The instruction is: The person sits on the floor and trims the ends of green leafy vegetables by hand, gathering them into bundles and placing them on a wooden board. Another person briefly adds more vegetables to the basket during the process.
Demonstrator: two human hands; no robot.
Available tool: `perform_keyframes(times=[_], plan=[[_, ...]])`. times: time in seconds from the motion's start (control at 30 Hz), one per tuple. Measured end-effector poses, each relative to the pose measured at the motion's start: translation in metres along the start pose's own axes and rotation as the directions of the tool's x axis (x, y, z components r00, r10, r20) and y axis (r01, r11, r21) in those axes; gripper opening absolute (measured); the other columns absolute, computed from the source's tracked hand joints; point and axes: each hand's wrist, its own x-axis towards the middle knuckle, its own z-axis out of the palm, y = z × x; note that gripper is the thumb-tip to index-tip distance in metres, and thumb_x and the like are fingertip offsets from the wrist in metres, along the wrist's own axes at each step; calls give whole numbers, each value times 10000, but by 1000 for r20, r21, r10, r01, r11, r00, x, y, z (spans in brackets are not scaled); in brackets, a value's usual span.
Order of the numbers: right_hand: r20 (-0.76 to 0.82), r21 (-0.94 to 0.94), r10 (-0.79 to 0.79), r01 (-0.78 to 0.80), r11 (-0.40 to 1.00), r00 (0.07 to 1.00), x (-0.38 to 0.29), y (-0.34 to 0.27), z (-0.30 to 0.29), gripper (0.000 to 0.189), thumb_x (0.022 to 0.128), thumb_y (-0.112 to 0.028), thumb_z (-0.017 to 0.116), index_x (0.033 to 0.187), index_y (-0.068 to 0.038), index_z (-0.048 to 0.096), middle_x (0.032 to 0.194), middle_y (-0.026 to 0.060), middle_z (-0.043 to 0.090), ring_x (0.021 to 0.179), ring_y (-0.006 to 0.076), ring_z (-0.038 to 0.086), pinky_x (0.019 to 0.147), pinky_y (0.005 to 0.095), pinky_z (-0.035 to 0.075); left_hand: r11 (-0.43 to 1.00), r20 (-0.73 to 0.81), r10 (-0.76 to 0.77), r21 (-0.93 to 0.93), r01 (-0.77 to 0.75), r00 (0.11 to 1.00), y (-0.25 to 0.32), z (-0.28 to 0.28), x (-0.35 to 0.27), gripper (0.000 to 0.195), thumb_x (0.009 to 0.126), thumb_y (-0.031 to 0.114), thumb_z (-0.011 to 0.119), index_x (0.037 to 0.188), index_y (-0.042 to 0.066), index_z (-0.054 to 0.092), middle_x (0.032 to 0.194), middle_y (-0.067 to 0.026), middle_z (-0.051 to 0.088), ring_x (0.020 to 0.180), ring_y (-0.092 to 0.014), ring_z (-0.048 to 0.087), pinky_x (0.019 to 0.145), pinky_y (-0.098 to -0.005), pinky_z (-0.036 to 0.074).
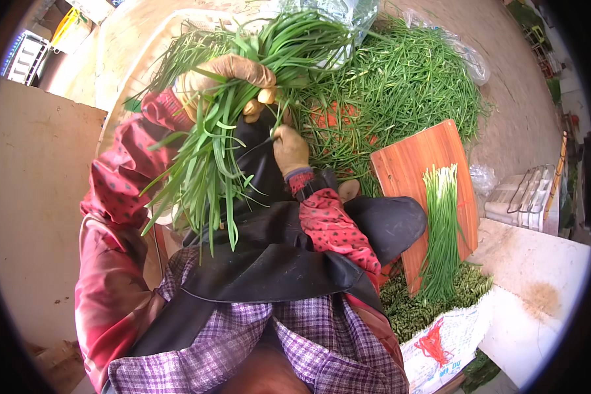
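Note:
My left hand (pixel 231 74), in a tan glove, grips a thick bunch of long green leaves, apparently garlic chives (pixel 219 133). The leaves fan out above the hand and hang down over my black apron (pixel 271 221). Just below and to the right of that grip is my right hand (pixel 291 150), also gloved, with its fingers curled. Its fingertips are partly hidden, so whether it pinches a stalk or something thin cannot be told. To the right, a neat bundle of chives (pixel 441 231) with pale, even ends lies on a wooden board (pixel 404 162).
A large heap of loose chives (pixel 413 83) spreads ahead and to the right, with clear plastic bags (pixel 468 59) at its edge. Red strings (pixel 434 342) lie on a white woven sack (pixel 453 320). A pale panel (pixel 39 207) stands at left, and a white plastic crate (pixel 519 197) at right.

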Motion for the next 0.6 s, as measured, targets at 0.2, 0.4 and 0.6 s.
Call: perform_keyframes(times=[0.2,0.4,0.6], plan=[[-90,190,-371,382,904,924,65,-99,3,182,849,-263,615,901,-89,618,847,146,637,796,302,626,640,428,496,534,425,330,652,-538,843,20,5,-1,150,917,114,627,922,-27,676,850,-99,672,767,-168,652,682,-305,547],[-67,680,-115,130,722,991,34,3,-27,577,881,-395,663,1335,-59,546,1355,139,573,1202,317,542,1055,459,406,886,-174,-194,391,249,965,-61,-18,-43,178,868,116,683,842,-60,697,815,-145,696,706,-215,671,658,-328,541],[484,783,366,-206,-587,795,-13,91,-63,591,955,-545,573,1251,-34,606,1044,52,673,855,174,637,824,337,554,897,-436,-247,235,375,865,-140,-65,-109,152,777,62,655,844,-66,701,716,-142,679,563,-194,634,519,-312,512]])
